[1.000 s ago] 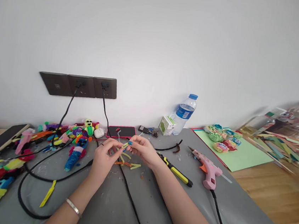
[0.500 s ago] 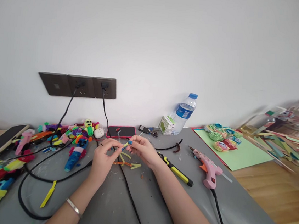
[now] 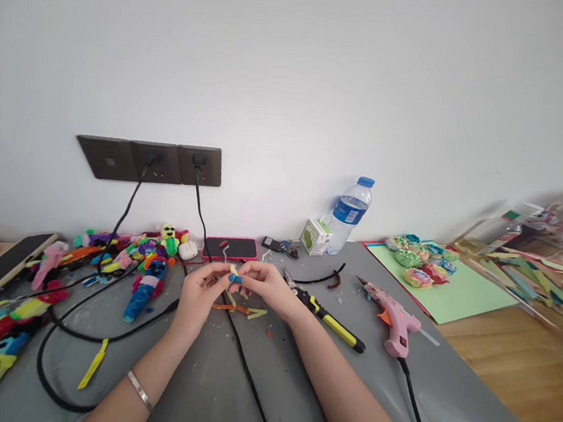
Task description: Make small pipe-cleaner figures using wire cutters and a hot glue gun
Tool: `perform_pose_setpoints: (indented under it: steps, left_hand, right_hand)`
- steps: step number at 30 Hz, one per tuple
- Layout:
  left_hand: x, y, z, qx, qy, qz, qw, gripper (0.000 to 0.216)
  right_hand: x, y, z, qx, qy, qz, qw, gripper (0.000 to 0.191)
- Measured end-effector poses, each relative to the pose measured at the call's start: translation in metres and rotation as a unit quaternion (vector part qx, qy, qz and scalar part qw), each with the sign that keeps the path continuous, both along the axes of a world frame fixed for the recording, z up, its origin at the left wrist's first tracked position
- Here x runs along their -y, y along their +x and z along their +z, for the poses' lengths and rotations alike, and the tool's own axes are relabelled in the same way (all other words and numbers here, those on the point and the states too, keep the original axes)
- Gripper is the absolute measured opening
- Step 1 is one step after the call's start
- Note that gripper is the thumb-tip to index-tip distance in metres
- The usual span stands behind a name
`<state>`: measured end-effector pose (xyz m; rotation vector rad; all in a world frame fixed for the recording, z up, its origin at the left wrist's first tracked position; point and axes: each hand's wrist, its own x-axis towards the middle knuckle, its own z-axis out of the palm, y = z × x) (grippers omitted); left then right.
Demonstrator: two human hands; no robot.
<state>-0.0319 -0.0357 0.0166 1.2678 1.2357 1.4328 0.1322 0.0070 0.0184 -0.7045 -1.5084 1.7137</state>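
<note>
My left hand (image 3: pixel 198 295) and my right hand (image 3: pixel 269 289) meet fingertip to fingertip above the grey table. Between their pinched thumbs and fingers is a short yellow piece of pipe cleaner (image 3: pixel 233 270), mostly covered by the fingers. Just below, orange (image 3: pixel 227 307) and yellow-green pipe cleaner pieces (image 3: pixel 256 314) lie on the table, partly behind the hands. Near my right wrist rest pliers with yellow and black handles (image 3: pixel 334 325), their jaws pointing toward the wall.
A pink glue gun (image 3: pixel 395 320) lies at the right, its cord running forward. Left are several fuzzy pipe cleaner figures (image 3: pixel 145 287) and looping black cables (image 3: pixel 51 365). A phone (image 3: pixel 231 248), keys (image 3: pixel 288 250), small box (image 3: pixel 315 237) and water bottle (image 3: pixel 349 213) line the wall.
My hands have drawn closer together, the thumbs now meeting over the yellow piece, which shows less than before. My right hand has shifted slightly left, uncovering the pliers' jaws.
</note>
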Motion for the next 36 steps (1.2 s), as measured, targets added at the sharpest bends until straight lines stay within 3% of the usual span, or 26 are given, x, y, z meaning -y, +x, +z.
perform_pose_setpoints:
  steps: [7, 13, 17, 24, 36]
  left_hand:
    - [0.0, -0.001, -0.001, -0.016, 0.013, 0.011, 1.0, 0.021]
    - [0.0, 0.0, -0.004, -0.008, 0.011, -0.006, 1.0, 0.028]
    - [0.0, -0.001, -0.004, -0.033, 0.001, -0.016, 0.999, 0.02]
    - [-0.002, -0.002, -0.004, -0.055, 0.023, 0.0, 0.998, 0.017]
    - [0.001, 0.0, 0.006, -0.073, -0.003, -0.051, 0.996, 0.021]
  right_hand:
    - [0.005, -0.003, 0.003, 0.044, 0.067, -0.027, 0.996, 0.031]
    - [0.007, -0.003, 0.007, 0.093, 0.155, -0.067, 0.981, 0.021]
    - [0.005, -0.002, 0.004, 0.112, 0.191, -0.086, 0.971, 0.013]
    - [0.006, -0.002, 0.003, 0.101, 0.182, -0.083, 0.975, 0.014]
    - [0.004, -0.004, 0.002, 0.044, 0.105, -0.086, 0.99, 0.031]
